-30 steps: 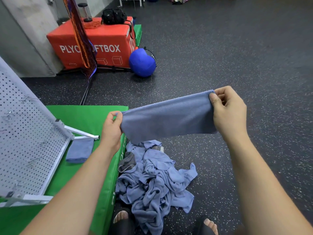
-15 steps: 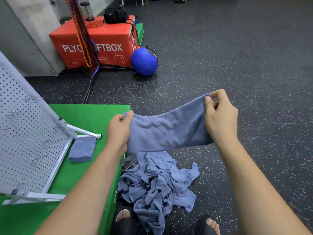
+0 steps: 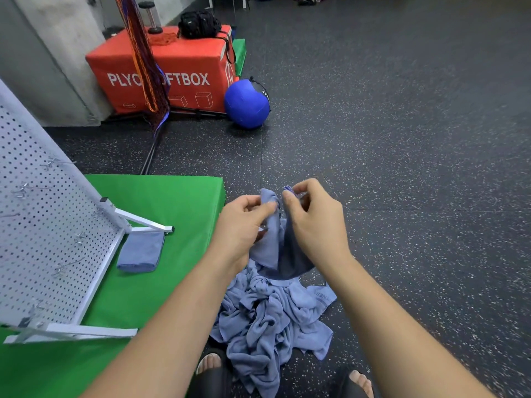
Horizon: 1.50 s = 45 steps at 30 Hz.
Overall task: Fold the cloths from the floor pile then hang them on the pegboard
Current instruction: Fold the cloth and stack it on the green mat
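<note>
Dark speckled gym floor [image 3: 402, 139], toes in black slides at bottom edge. Pile of blue cloths [image 3: 267, 320] on floor just below both hands. Left hand [image 3: 241, 222] & right hand [image 3: 316, 219] close together, each pinching a top end of one blue cloth [image 3: 275, 248], which sags between them over the pile. White pegboard [image 3: 43, 225] w/ hooks tilted on green mat [image 3: 161, 196], left of left hand; folded cloth [image 3: 140, 251] by its frame. Beyond: blue ball [image 3: 247, 104], red plyo box [image 3: 161, 76].
</note>
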Tool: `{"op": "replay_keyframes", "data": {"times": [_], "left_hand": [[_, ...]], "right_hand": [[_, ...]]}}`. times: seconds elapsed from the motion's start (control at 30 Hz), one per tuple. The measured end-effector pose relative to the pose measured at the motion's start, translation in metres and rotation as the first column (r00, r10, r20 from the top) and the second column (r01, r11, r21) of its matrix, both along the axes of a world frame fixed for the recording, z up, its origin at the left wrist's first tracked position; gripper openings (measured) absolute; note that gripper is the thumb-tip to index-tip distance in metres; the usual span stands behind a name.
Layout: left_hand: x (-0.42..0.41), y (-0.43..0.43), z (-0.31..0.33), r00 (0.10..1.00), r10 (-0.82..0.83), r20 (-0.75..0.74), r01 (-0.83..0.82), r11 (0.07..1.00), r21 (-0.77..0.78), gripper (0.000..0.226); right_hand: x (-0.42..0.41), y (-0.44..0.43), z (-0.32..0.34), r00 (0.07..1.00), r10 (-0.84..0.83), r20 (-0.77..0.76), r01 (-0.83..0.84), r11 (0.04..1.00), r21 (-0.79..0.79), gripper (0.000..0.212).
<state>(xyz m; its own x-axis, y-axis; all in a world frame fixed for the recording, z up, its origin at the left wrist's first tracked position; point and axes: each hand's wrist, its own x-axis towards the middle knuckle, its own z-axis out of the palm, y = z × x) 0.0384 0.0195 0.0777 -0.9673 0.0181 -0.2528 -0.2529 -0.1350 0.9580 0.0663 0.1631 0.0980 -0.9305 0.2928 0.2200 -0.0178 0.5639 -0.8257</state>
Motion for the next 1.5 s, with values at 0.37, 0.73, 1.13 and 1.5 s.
{"op": "replay_keyframes", "data": {"times": [0.37, 0.73, 1.13, 1.5], "left_hand": [[0.016, 0.006, 0.034, 0.999, -0.036, -0.031, 0.040, 0.993, 0.115, 0.021], [0.024, 0.003, 0.028, 0.976, -0.146, -0.164, 0.114, 0.976, -0.186, 0.018], [0.013, -0.021, 0.023, 0.905, -0.422, 0.060, 0.425, 0.880, -0.212, 0.013], [-0.016, -0.056, -0.019, 0.875, -0.423, 0.235, 0.319, 0.869, 0.378, 0.088]], "right_hand": [[-0.001, -0.013, -0.007, 0.998, 0.059, 0.035, -0.059, 0.998, -0.003, 0.027], [-0.013, 0.008, 0.003, 0.999, -0.024, 0.021, 0.029, 0.955, -0.295, 0.014], [-0.015, 0.029, 0.014, 0.997, 0.012, -0.073, -0.042, 0.905, -0.423, 0.015], [-0.022, 0.007, 0.015, 0.956, 0.286, -0.065, -0.245, 0.656, -0.714, 0.021]]}}
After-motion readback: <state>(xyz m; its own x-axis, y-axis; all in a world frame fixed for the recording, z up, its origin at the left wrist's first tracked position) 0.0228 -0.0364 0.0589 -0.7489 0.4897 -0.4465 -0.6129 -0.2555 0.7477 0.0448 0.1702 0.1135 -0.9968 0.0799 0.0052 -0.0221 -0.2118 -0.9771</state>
